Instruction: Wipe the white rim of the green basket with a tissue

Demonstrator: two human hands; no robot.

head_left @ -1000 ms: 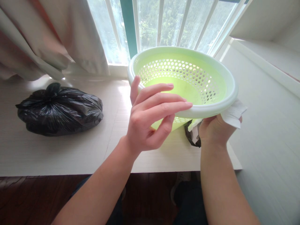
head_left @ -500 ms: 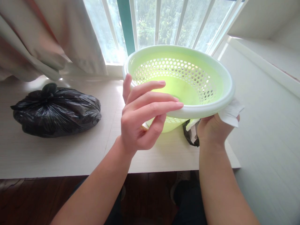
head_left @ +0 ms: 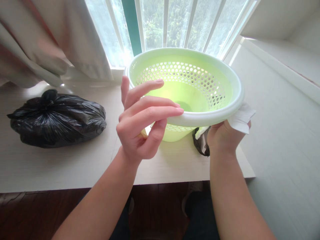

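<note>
A light green waste basket (head_left: 190, 95) with a pale rim and a perforated wall is tilted toward me above the white ledge. My left hand (head_left: 143, 121) holds its near left rim, fingers laid over the edge and thumb below. Under the rim on the right, my right hand (head_left: 223, 136) grips a white tissue (head_left: 241, 118) against the basket's outside; most of those fingers are hidden. Just left of that wrist, partly behind the basket, is a crumpled piece of black plastic (head_left: 200, 143) with something white by it.
A knotted black garbage bag (head_left: 58, 120) lies on the left of the white ledge (head_left: 82, 171). Behind stand a barred window (head_left: 177, 26) and a beige curtain (head_left: 82, 40). A white panel (head_left: 280, 110) borders the right side. Dark floor and my feet show below.
The basket and both hands appear slightly further left in the view, and so does the garbage bag. Both holds look the same.
</note>
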